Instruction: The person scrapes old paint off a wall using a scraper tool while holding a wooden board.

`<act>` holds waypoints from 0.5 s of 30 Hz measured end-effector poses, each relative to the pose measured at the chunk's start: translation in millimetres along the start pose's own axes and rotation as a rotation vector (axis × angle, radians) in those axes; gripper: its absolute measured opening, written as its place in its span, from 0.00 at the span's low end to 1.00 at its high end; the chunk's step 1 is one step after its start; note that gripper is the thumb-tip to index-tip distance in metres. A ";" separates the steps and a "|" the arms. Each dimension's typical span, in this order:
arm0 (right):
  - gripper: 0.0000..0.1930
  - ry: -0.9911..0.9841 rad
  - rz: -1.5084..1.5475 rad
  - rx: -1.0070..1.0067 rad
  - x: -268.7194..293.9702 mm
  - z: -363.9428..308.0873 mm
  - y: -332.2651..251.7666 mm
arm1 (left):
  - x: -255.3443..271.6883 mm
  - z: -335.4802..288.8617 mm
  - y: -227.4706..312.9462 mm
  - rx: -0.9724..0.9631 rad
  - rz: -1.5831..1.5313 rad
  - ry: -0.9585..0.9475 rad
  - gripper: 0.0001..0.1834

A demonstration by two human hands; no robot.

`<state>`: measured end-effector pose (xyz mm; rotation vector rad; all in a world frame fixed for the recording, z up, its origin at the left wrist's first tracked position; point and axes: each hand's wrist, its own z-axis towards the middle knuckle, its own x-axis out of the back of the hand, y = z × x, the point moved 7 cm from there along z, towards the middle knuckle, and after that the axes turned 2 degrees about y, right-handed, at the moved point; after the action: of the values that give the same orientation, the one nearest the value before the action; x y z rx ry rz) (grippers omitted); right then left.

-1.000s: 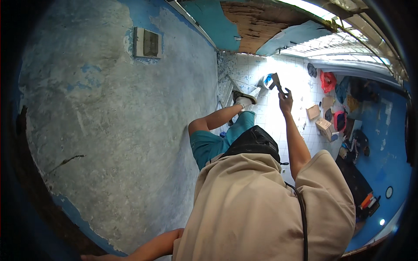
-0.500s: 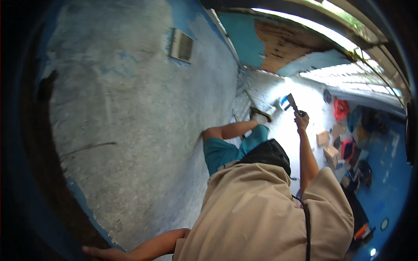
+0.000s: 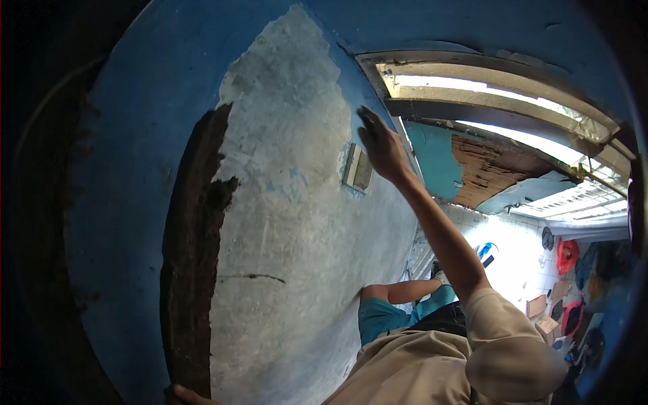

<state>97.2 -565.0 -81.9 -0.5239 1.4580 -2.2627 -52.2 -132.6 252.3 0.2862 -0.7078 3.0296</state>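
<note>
My right hand is raised at the blue and bare grey wall, just above a small pale switch-like box. Its fingers are closed round a scraper, of which only a dark, blurred part shows; the blade cannot be made out. At the lower edge my left hand rests against the bottom of a dark, rough-edged wooden strip. Only its thumb side shows, and the other fingers are hidden.
A slatted opening lets in light above a teal panel with peeling brown wood. On the bright floor at right lie a red bag, cardboard boxes and a blue-rimmed container. A crack runs across the wall.
My right hand has swung from over the floor up and left to the wall with the scraper. The view has turned upward and left; my left hand stays by the wooden strip.
</note>
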 end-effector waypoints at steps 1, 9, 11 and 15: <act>0.21 0.017 0.013 0.017 -9.8 11.6 -9.8 | -0.3 -0.2 -0.4 -0.018 0.046 -0.005 0.37; 0.20 -0.007 -0.041 -0.173 -40.1 114.8 20.6 | -0.3 1.5 8.4 -0.050 0.059 0.024 0.35; 0.20 -0.197 -0.086 -0.190 -50.3 106.5 15.8 | -11.3 2.2 0.8 0.012 0.047 -0.182 0.33; 0.16 -0.239 0.209 -0.377 -37.7 112.5 21.7 | -14.1 6.6 10.1 -0.075 -0.049 -0.127 0.32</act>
<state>189.3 -640.3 -61.9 -0.6897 1.7295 -1.7079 -37.8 -144.2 251.1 0.4899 -0.8066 2.9513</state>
